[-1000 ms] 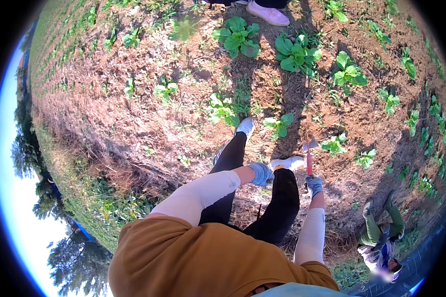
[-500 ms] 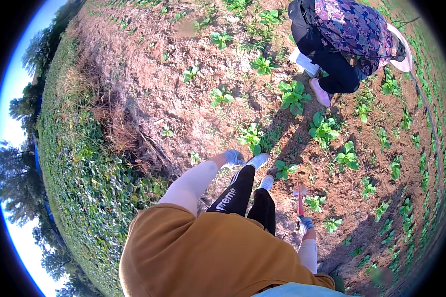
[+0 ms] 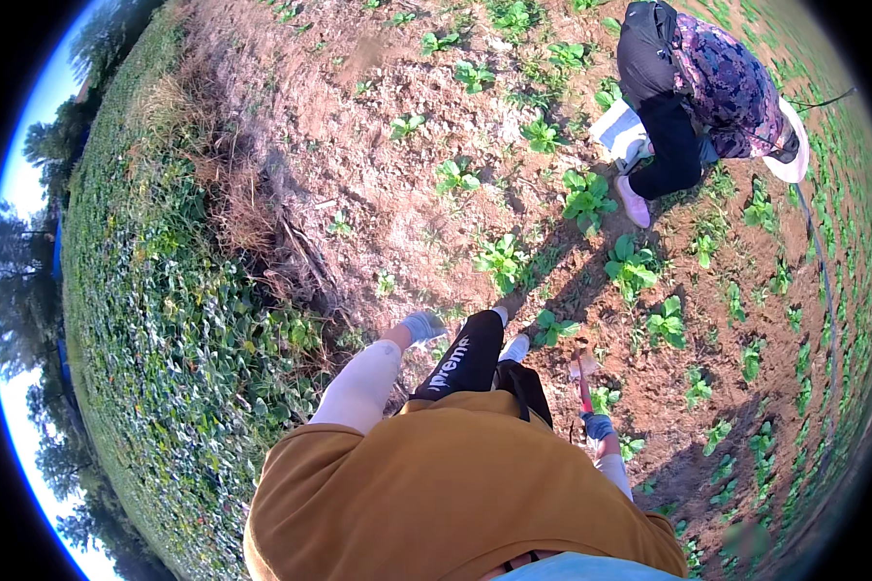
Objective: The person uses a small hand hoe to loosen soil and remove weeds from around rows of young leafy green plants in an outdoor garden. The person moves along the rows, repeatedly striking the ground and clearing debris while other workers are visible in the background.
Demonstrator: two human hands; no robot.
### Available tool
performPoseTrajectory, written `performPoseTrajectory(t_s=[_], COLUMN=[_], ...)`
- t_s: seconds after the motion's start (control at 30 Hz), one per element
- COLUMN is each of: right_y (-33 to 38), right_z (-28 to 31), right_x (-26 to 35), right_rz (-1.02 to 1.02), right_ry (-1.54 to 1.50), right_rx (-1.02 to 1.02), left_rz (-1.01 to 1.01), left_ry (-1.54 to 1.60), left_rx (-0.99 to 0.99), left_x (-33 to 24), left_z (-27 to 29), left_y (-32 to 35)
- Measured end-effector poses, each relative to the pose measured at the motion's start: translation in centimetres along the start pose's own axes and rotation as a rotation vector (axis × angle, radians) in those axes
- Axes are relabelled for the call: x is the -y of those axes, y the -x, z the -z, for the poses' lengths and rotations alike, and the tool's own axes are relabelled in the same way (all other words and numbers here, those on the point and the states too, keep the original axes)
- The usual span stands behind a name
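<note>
Red-handled hoe point(image 3: 583, 373) is standing nearly upright over the bare soil point(image 3: 397, 208), its small blade resting by a seedling point(image 3: 552, 327) just right of the white shoe point(image 3: 515, 349). Gloved right hand point(image 3: 598, 426) is gripping the handle's lower end, fingers wrapped round it. Gloved left hand point(image 3: 422, 325) is hanging free at the knee; its fingers are too small to read. Another person point(image 3: 693, 92) is crouching among the plants, well apart.

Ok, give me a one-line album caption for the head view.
Gloved right hand grips a red-handled hoe over the soil, left hand free, another person crouching among seedlings.
</note>
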State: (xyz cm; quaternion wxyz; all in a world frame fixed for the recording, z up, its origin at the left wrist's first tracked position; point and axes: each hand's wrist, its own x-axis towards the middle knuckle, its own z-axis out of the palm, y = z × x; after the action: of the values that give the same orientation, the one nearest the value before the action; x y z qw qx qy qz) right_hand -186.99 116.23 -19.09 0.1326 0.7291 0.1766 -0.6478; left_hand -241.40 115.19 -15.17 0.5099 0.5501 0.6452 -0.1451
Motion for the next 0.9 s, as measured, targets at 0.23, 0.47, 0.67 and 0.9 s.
performPoseTrajectory(t_s=[0.23, 0.47, 0.67, 0.9], right_y=[-4.9, 3.6, 6.9, 3.1], right_z=[-0.9, -9.5, -18.9, -25.6], right_x=[1.0, 11.9, 20.1, 26.6], right_rz=[0.18, 0.062, -0.018, 0.039], right_ry=[0.219, 0.009, 0.004, -0.297], right_rx=[-0.096, -0.107, -0.229, -0.088], left_rz=[-0.037, 0.071, 0.0, -0.02], left_ry=[0.162, 0.589, -0.017, 0.094], left_rx=[-0.193, -0.199, -0.149, -0.276], left_x=[3.2, 11.0, 22.7, 33.1], left_z=[2.9, 9.1, 17.2, 27.5], left_y=[-0.7, -2.2, -4.6, -4.4])
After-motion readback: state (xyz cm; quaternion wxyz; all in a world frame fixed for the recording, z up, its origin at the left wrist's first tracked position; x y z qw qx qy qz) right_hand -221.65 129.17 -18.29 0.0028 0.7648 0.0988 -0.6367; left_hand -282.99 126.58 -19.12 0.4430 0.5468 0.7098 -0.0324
